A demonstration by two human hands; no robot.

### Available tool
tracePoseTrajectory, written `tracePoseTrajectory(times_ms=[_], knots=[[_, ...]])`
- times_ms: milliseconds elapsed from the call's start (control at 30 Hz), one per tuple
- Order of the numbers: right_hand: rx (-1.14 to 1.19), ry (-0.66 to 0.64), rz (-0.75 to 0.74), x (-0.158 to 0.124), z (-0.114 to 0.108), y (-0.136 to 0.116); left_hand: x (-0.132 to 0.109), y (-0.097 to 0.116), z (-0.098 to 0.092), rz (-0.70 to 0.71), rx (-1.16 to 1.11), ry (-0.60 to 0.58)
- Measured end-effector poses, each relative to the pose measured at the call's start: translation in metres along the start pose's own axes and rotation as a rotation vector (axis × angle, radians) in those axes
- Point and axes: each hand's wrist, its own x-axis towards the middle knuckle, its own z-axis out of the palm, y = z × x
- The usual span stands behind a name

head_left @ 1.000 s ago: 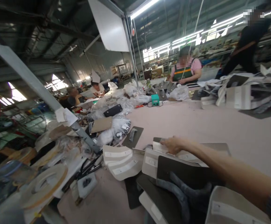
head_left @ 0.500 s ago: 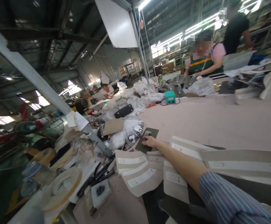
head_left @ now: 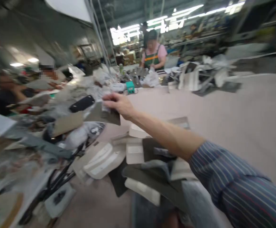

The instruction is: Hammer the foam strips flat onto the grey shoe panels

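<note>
So the right hand (head_left: 119, 104) just tipped up that grey panel (head_left: 97, 113) that was flat on the bench (head_left: 161, 103), fingers pinched on its edge beyond the pale pieces (head_left: 134, 152), so it's in hand now, though I can't make out the left hand.

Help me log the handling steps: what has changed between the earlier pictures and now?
The right hand, first among the pale panels, then reaching down to a dark panel, has taken hold of that panel and lifted it, tilted, off the table. The teal box and the co-worker in the green apron stayed in place.
</note>
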Motion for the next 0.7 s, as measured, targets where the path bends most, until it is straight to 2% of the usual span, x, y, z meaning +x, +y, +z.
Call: tracePoseTrajectory(times_ms=[67, 133, 167, 233, 300, 333, 400, 500, 600, 700], knots=[[-0.022, 0.124, -0.098, -0.016, -0.025, -0.057, -0.017, -0.001, 0.017, 0.031, -0.046, -0.065], [-0.096, 0.242, -0.242, -0.047, -0.054, -0.109, -0.025, -0.002, 0.025, 0.101, -0.07, -0.032], [-0.155, 0.278, -0.249, -0.071, -0.068, -0.132, -0.026, -0.003, 0.026, 0.149, -0.065, 0.016], [-0.342, 0.353, -0.187, -0.135, -0.093, -0.169, -0.022, -0.001, 0.025, 0.225, -0.049, 0.048], [-0.515, 0.526, -0.085, -0.217, -0.109, -0.188, -0.018, 0.002, 0.023, 0.269, -0.039, 0.062], [-0.514, 0.562, -0.006, -0.26, -0.113, -0.189, -0.016, 0.004, 0.022, 0.281, -0.036, 0.073], [-0.548, 0.706, 0.102, -0.345, -0.112, -0.175, -0.015, 0.006, 0.021, 0.288, -0.053, 0.085], [-0.758, 0.855, 0.239, -0.45, -0.088, -0.127, -0.013, 0.007, 0.022, 0.292, -0.121, 0.077], [-0.859, 0.838, 0.283, -0.515, -0.052, -0.071, -0.011, 0.006, 0.024, 0.333, -0.137, 0.091], [-0.855, 0.675, 0.385, -0.546, -0.025, -0.029, -0.01, 0.007, 0.021, 0.346, -0.178, 0.109]])
